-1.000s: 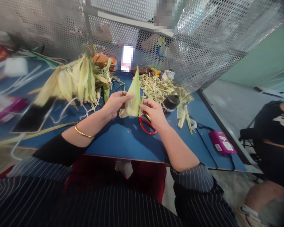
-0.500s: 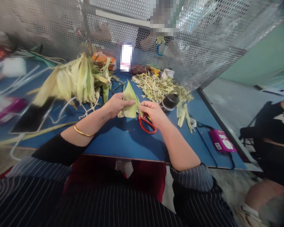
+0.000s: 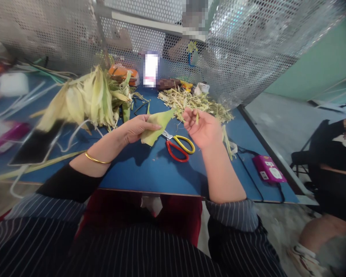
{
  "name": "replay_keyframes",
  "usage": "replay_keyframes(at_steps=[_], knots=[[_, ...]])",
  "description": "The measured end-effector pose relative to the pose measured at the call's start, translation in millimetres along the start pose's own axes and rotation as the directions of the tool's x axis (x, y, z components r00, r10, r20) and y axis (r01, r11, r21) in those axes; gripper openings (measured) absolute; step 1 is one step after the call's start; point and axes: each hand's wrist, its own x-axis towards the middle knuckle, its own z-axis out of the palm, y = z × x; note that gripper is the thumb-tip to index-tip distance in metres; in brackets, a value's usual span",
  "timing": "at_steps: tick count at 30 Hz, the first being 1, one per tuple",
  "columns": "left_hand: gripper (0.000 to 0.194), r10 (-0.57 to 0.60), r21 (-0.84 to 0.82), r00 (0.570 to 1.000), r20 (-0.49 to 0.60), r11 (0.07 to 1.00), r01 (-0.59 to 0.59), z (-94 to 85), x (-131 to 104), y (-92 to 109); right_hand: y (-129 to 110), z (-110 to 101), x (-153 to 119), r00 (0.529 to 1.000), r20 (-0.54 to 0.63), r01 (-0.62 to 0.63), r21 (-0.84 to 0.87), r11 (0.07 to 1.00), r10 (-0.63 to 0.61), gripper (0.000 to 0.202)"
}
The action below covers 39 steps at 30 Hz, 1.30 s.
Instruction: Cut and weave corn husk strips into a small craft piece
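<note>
My left hand [image 3: 140, 127] pinches a pale green piece of husk [image 3: 156, 125], its pointed end toward the upper right. To the right of it, my right hand [image 3: 201, 127] is raised palm up with curled fingers, and a small green scrap [image 3: 197, 117] shows at the fingertips. Between and below the hands, scissors [image 3: 177, 149] with one red and one yellow handle lie on the blue table [image 3: 150, 175], partly open. A heap of small husk scraps [image 3: 190, 100] lies behind my right hand.
A bundle of long husks [image 3: 89, 98] and a dark phone-like slab [image 3: 36, 144] with a white cable lie on the left. A purple box [image 3: 269, 168] stands at the right edge. A seated person [image 3: 331, 173] is at far right.
My right hand has moved up and right, away from the husk, with a small scrap. The husk has tilted to the right. The scissors now show fully; the black spool is hidden.
</note>
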Motion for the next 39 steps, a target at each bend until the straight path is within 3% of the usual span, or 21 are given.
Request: replay_keyframes(at_steps=[4, 7, 9, 12, 13, 14, 15, 17, 20, 22, 24, 26, 28, 30, 32, 35, 39], knots=[[0.026, 0.007, 0.006, 1.0, -0.007, 1.0, -0.007, -0.7, -1.0, 1.8, -12.0, -22.5, 11.1, 0.95, -0.08, 0.267, -0.29, 0.919, -0.302, 0.018], [0.026, 0.001, 0.009, 0.999, -0.032, 1.0, -0.001, -1.6, 0.1, 2.0, -23.0, -37.2, 18.2, 0.84, -0.15, 0.419, -0.432, 0.799, -0.521, 0.024], [0.025, 0.02, 0.0, 0.997, -0.071, 1.0, -0.02, -2.4, 2.1, 1.3, -29.0, -41.5, 17.8, 0.703, -0.243, 0.506, -0.488, 0.711, -0.668, 0.022], [0.024, 0.089, -0.024, 0.983, -0.159, 0.995, -0.094, -2.7, 5.9, -0.9, -33.1, -39.4, 5.7, 0.382, -0.328, 0.523, -0.694, 0.495, -0.864, 0.025], [0.024, 0.111, -0.034, 0.976, -0.189, 0.992, -0.119, -2.4, 7.0, -1.8, -33.1, -37.4, -0.5, 0.301, -0.301, 0.48, -0.772, 0.416, -0.905, 0.03], [0.024, 0.126, -0.045, 0.969, -0.211, 0.989, -0.138, -1.8, 7.8, -2.6, -32.4, -35.4, -6.6, 0.271, -0.241, 0.425, -0.839, 0.34, -0.932, 0.036], [0.025, 0.135, -0.055, 0.965, -0.226, 0.987, -0.151, -0.8, 8.3, -3.3, -31.2, -33.6, -11.7, 0.282, -0.168, 0.368, -0.891, 0.268, -0.945, 0.041], [0.025, 0.138, -0.072, 0.965, -0.224, 0.985, -0.157, 1.8, 8.0, -4.4, -27.9, -31.8, -15.9, 0.351, -0.001, 0.254, -0.962, 0.097, -0.936, 0.043], [0.024, 0.141, -0.063, 0.973, -0.184, 0.986, -0.155, 7.0, 5.0, -5.2, -22.2, -32.3, -5.6, 0.536, 0.169, 0.133, -0.984, -0.115, -0.827, 0.035], [0.025, 0.155, -0.049, 0.972, -0.176, 0.985, -0.166, 10.1, 2.7, -5.5, -18.8, -31.2, 4.6, 0.667, 0.184, 0.09, -0.982, -0.167, -0.722, 0.034], [0.026, 0.171, -0.048, 0.969, -0.178, 0.982, -0.182, 12.5, 1.0, -6.1, -14.4, -25.2, 8.9, 0.713, 0.165, 0.074, -0.984, -0.161, -0.682, 0.039], [0.029, 0.201, -0.059, 0.964, -0.172, 0.975, -0.214, 14.4, 0.2, -7.1, -6.7, -13.2, 5.1, 0.739, 0.154, 0.145, -0.987, -0.068, -0.656, 0.04], [0.031, 0.244, -0.058, 0.955, -0.169, 0.965, -0.256, 16.3, -0.1, -8.4, 6.4, 1.7, -3.1, 0.807, 0.141, 0.279, -0.947, 0.16, -0.574, 0.035], [0.032, 0.282, -0.038, 0.94, -0.19, 0.955, -0.294, 18.6, -0.1, -9.6, 24.0, 15.3, -10.1, 0.928, 0.185, 0.321, -0.838, 0.442, -0.324, 0.034], [0.031, 0.302, -0.011, 0.928, -0.218, 0.95, -0.312, 20.8, -0.3, -10.2, 41.7, 24.2, -13.0, 0.969, 0.211, 0.245, -0.754, 0.609, -0.129, 0.034], [0.032, 0.302, -0.023, 0.923, -0.239, 0.948, -0.316, 22.0, 0.0, -9.3, 57.1, 28.0, -12.2, 0.978, 0.184, 0.199, -0.71, 0.676, -0.095, 0.028], [0.031, 0.291, -0.103, 0.893, -0.342, 0.933, -0.344, 18.0, 3.2, -6.7, 52.9, 24.7, -11.7, 0.961, 0.277, 0.2, -0.721, 0.663, 0.012, 0.023]])
